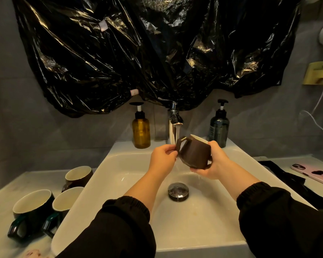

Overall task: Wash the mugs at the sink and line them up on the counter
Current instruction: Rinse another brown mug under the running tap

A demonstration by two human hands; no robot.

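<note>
Held mug [193, 154]: you are holding it in the air over the sink [131, 164], just below and in front of the tap [173, 125]. It is tilting, with its mouth pointing up and away from you and its base facing you.

Left hand [163, 161]: its fingers [169, 148] are pinching the handle, which is sticking out on the mug's upper left side.

Right hand [215, 161]: it is cupping the mug from the right. The thumb is lying over the upper wall near the rim, and the fingers [201, 171] are curling under the base. The mug is sitting between your two hands, gripped by both.

Water [177, 133] is running from the tap and falling just beside the handle. Drops are falling below the right hand towards the plug [178, 191].

Tabletop [17, 189], left of the sink: three more mugs are standing upright with their mouths up. These are the back mug [78, 176], left mug [33, 205] and middle mug [67, 200]. The middle mug is standing close beside the left one and right against the sink's edge.

An amber bottle [141, 131] and a dark bottle [219, 129] are flanking the tap. To the right of the sink, a phone [313, 173] is lying near a black cloth [287, 179].
</note>
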